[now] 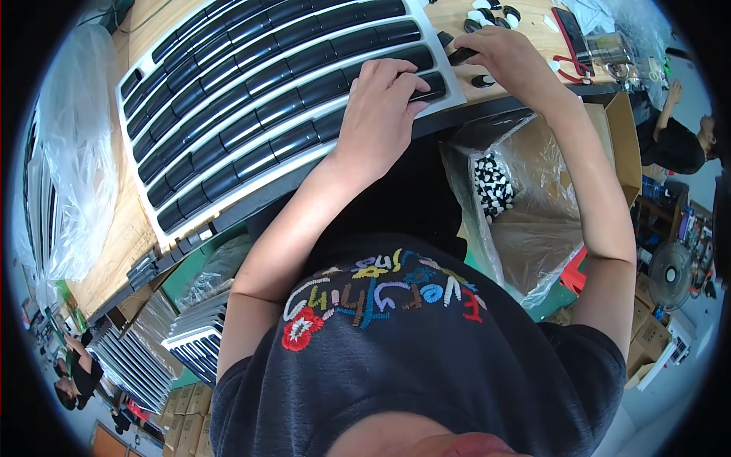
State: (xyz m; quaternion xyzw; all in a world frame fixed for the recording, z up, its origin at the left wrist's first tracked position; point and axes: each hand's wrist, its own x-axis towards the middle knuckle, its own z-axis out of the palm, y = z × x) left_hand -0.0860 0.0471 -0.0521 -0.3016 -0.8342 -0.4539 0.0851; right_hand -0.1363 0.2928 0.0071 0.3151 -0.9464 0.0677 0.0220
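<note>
A white tray (457, 90) lies aslant on the wooden workbench, filled with rows of glossy black cylindrical pieces (251, 164). My left hand (378, 110) rests over the nearest rows by the tray's right end. Its bent fingers and thumb close around the end black cylindrical piece (435, 86), which still sits in its row. Just beyond the tray's right edge, my right hand (512, 62) pinches a small dark piece (461, 55) between thumb and fingers. The fingers cover part of that piece, so its full shape is hidden.
Black and white small parts (487, 15) lie at the back right, near a phone (571, 34) and red-handled pliers (572, 70). A plastic-lined carton (533, 167) holding small parts stands below the bench edge. Clear plastic wrap (76, 152) covers the left side. Other people work farther off.
</note>
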